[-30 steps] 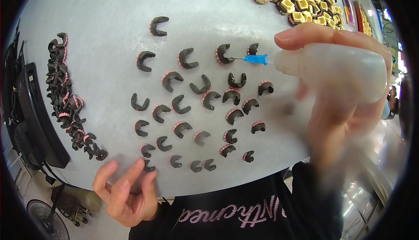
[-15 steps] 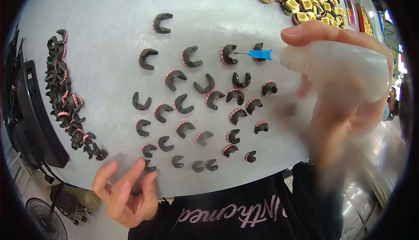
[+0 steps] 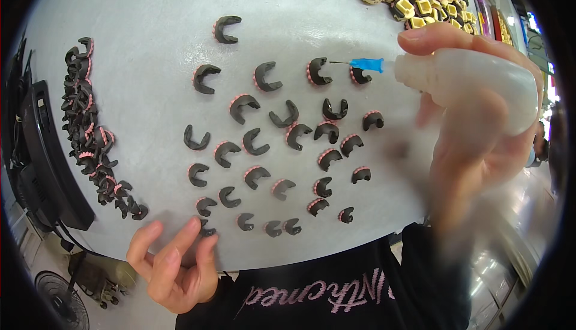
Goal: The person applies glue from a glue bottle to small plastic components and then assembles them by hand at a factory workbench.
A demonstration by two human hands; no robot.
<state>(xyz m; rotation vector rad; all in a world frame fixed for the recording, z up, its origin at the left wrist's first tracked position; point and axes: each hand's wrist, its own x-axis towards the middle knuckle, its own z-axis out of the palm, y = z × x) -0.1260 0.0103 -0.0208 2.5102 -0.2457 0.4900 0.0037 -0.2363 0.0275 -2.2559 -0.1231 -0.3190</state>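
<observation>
My right hand (image 3: pixel 474 132) is wrapped round a translucent white squeeze bottle (image 3: pixel 480 81) fitted with a blue needle tip (image 3: pixel 367 65). The bottle lies nearly level in the hand, its needle pointing left. Just left of the needle's end is a black C-shaped piece (image 3: pixel 319 72) with a pink beaded outer edge. Another such piece (image 3: pixel 361 76) is partly hidden below the blue hub. At the table's near edge my left hand (image 3: pixel 177 267) has its fingers apart, thumb and index finger beside a small black piece (image 3: pixel 207 230) that they partly cover.
Several more black curved pieces (image 3: pixel 257 142) lie spread over the grey tabletop (image 3: pixel 144 90). A long heap of them (image 3: pixel 84 120) runs along the left, beside a black device (image 3: pixel 54 162). Cream and black molded parts (image 3: pixel 423 6) are piled at the far right. A fan (image 3: pixel 60 300) stands below left.
The needle has pulled back slightly to the right and up, from inside the curved piece's opening to beside its upper end. My left hand has stayed in place.
</observation>
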